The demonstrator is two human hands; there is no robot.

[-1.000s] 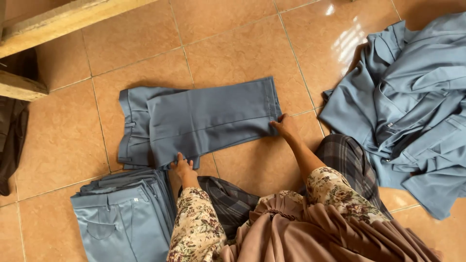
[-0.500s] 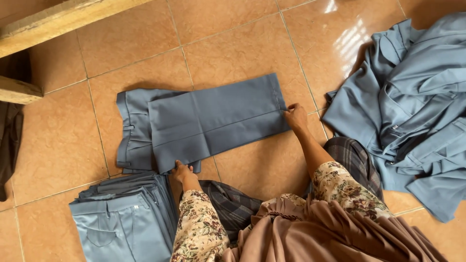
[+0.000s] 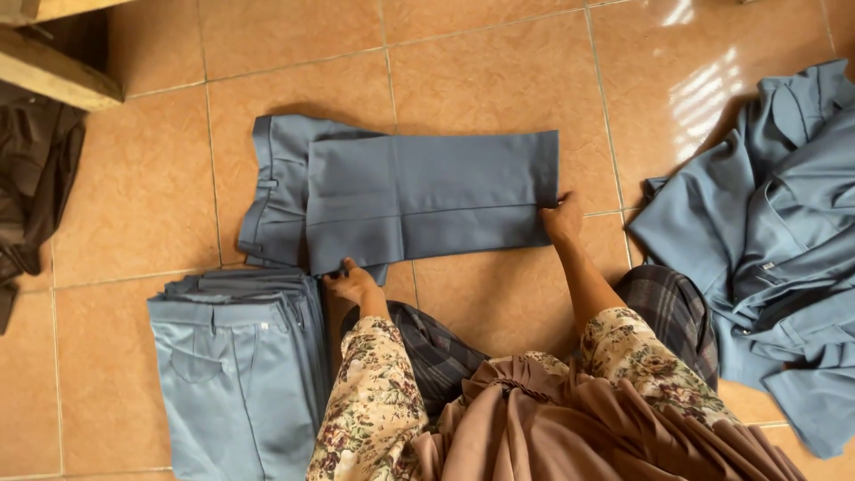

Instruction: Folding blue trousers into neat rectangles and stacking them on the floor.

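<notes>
A pair of grey-blue trousers [image 3: 419, 200] lies folded over on the orange tiled floor, waistband to the left, leg hems to the right. My left hand [image 3: 354, 284] rests on the near edge of the fold at its left part, fingers on the cloth. My right hand [image 3: 563, 220] presses the hem end at the lower right corner. Both arms wear floral sleeves. Whether either hand pinches the cloth or only presses it is unclear.
A stack of folded grey-blue trousers [image 3: 236, 356] sits at the lower left, beside my left arm. A loose heap of the same grey-blue garments [image 3: 775, 240] lies at the right. A wooden beam [image 3: 53, 67] and dark cloth [image 3: 31, 178] are at the upper left.
My right hand has slid right and up along the trousers to the hem end. The left hand stays at the near edge. The view has shifted slightly.
</notes>
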